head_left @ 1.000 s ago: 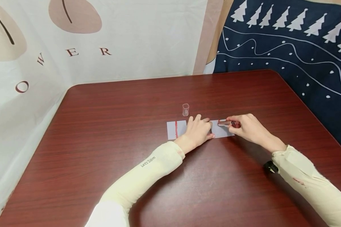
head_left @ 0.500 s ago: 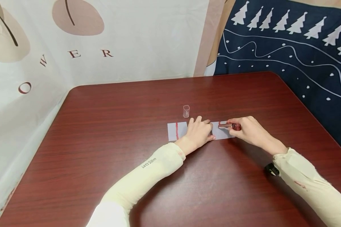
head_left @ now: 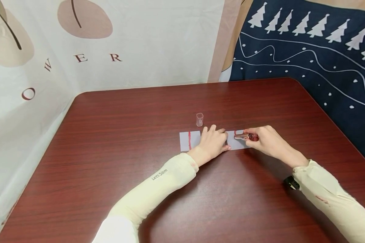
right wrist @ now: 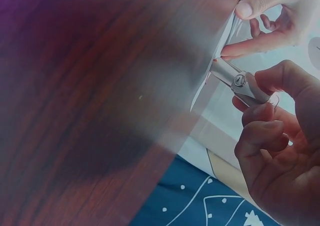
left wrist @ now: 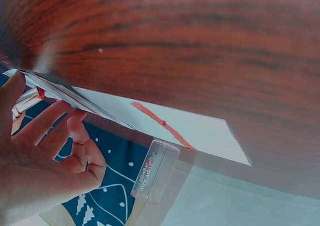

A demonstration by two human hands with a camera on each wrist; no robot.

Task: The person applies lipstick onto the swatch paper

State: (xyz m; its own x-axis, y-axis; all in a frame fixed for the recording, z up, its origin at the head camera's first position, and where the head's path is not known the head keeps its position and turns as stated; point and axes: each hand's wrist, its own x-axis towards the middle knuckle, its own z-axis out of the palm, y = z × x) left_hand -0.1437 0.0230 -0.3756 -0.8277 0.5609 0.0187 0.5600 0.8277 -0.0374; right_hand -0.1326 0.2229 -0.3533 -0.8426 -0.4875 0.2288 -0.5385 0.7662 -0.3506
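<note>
My right hand (head_left: 269, 141) pinches a shiny lipstick tube (head_left: 250, 136) between thumb and fingers; in the right wrist view the lipstick (right wrist: 242, 83) slants with its tip at the paper. That tip meets a white sheet (head_left: 238, 145) below a short red mark (head_left: 235, 132). Pressing on paper just left of it is my left hand (head_left: 211, 141), fingers spread. Left of that hand lies white paper (head_left: 184, 141) with a long red stroke (head_left: 189, 140). Whether the papers join beneath the hand is hidden. Behind them stands a clear cap (head_left: 199, 119), lettered "avocado" in the left wrist view.
Everything rests on a reddish-brown wooden table (head_left: 124, 135). A white printed cloth (head_left: 158, 40) hangs along the back and left edges, and a dark blue cloth (head_left: 292, 60) with white trees hangs at the right.
The lipstick has moved slightly toward the near side of the right sheet, and the red mark behind it is a little longer. The left hand stays on the paper; the head view shifts slightly.
</note>
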